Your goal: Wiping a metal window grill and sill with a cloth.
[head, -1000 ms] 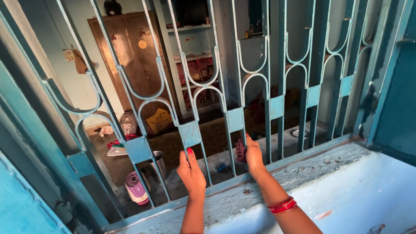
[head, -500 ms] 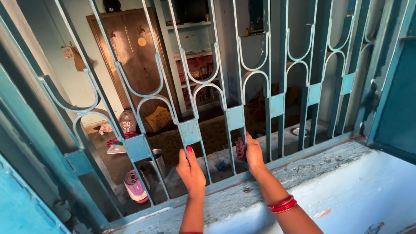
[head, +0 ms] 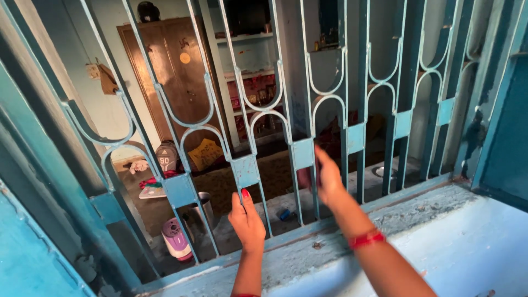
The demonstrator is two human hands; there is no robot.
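Observation:
A blue-green metal window grille (head: pixel 245 170) with curved bars stands in front of me. My left hand (head: pixel 246 220) is wrapped around a lower vertical bar, thumb with red nail polish pointing up. My right hand (head: pixel 330 179), blurred by motion and wearing red bangles at the wrist, presses a dark red cloth (head: pixel 303 179) against the neighbouring bar, just below a flat square plate of the grille.
A worn, flaking blue sill (head: pixel 418 212) runs under the grille, and a blue shutter (head: pixel 506 137) stands at right. Inside the room are a brown wooden door (head: pixel 176 77), shelves (head: pixel 250 55), a backpack (head: pixel 165 157), a metal pot (head: pixel 201 206) and a purple-white appliance (head: pixel 177 239).
My right hand has slid up the bar with the cloth and is now blurred. My left hand stays on its bar. The view has shifted slightly.

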